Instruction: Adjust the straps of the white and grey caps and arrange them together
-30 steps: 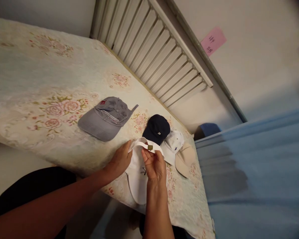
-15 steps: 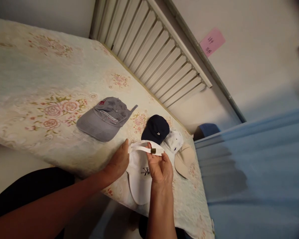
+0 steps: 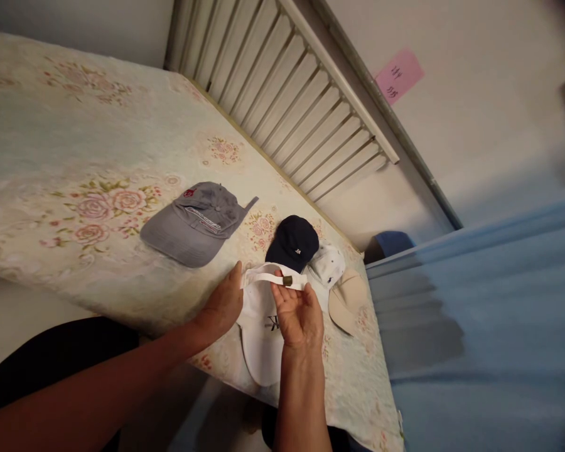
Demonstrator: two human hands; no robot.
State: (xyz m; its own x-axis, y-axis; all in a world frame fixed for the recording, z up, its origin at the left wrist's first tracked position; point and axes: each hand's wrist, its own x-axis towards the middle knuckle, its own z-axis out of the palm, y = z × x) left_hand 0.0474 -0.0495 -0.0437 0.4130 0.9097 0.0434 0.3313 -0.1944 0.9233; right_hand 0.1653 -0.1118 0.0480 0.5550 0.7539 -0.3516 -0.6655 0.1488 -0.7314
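Observation:
A white cap (image 3: 258, 345) with a dark logo is held over the near edge of the bed, its strap side facing up and its brim pointing toward me. My left hand (image 3: 223, 301) grips the cap's left edge, the thumb pointing up. At the strap's other end, my right hand (image 3: 300, 314) pinches the edge near the brass buckle, palm turned up, partly covering the logo. Beyond the hands lies a navy cap (image 3: 292, 242). To the left, a grey cap (image 3: 200, 223) rests with its brim toward me.
Right of the navy cap lie a white cap with a small dark logo (image 3: 328, 265) and a beige cap (image 3: 349, 300). The floral bedspread (image 3: 160, 138) meets a slatted headboard (image 3: 282, 94). A blue curtain (image 3: 499, 326) hangs at the right; a pink note (image 3: 399, 75) is on the wall.
The whole view has shifted slightly left. Both hands keep their hold on the white cap, and the caps on the bed stay where they were.

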